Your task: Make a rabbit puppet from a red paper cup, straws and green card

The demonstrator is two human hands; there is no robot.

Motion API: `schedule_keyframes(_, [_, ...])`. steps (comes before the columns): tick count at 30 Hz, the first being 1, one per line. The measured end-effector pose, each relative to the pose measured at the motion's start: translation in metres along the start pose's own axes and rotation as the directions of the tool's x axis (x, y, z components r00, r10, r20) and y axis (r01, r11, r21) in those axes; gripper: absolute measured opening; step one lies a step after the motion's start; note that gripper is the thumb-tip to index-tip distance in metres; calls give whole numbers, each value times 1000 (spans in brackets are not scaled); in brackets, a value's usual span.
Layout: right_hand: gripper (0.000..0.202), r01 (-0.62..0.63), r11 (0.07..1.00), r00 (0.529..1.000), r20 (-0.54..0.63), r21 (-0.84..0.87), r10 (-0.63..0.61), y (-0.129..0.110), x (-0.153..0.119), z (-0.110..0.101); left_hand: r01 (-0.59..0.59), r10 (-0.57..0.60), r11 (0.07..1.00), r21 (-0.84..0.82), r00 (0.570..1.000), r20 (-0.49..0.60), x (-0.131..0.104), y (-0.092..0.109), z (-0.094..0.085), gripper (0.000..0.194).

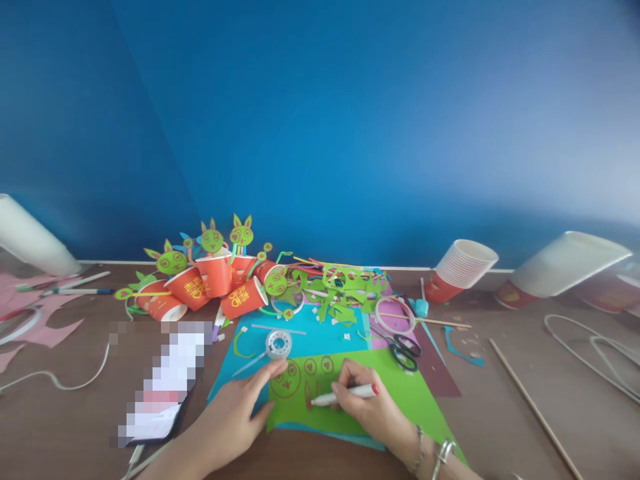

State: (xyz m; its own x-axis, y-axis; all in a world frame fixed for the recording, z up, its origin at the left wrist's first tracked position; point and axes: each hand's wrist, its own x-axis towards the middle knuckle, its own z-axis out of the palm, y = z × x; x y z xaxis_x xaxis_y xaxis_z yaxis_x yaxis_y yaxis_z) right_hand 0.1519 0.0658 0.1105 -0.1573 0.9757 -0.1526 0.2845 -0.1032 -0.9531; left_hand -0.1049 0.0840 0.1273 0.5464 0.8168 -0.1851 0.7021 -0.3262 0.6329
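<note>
My right hand [369, 405] grips a white marker with a red end [323, 399], its tip on a sheet of green paper [410, 393]. Drawn in red on the sheet are a round animal face, two small circles with hearts inside, and long ear-like shapes near the tip. My left hand [240, 403] rests with fingers stretched over the sheet's left edge, holding nothing. Just beyond its fingertips lies a roll of clear tape [270, 347]. Black-handled scissors [404, 359] lie at the green sheet's upper right. Beneath is blue paper [320, 333].
Red paper cups [214, 277] with green paper animal faces stand or lie at the back left. Green scraps [345, 287] pile behind the sheets. A phone [165, 393] lies left; stacked cups [457, 267] and a wooden stick [533, 407] are right.
</note>
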Motion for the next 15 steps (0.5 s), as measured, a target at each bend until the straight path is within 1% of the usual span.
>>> schedule_keyframes(3, [20, -4, 999, 1000, -25, -35, 3, 1, 1, 1, -2, 2, 1000, 0, 1000, -5, 1, 0, 0, 61])
schedule_keyframes(12, [21, 13, 999, 1000, -1, -36, -13, 1, 0, 1, -10, 9, 1000, -2, 1000, -12, 0, -1, 0, 61])
schedule_keyframes(15, [23, 0, 999, 1000, 4, -32, 0, 1, 1, 2, -20, 19, 1000, -13, 1000, -20, 0, -1, 0, 63])
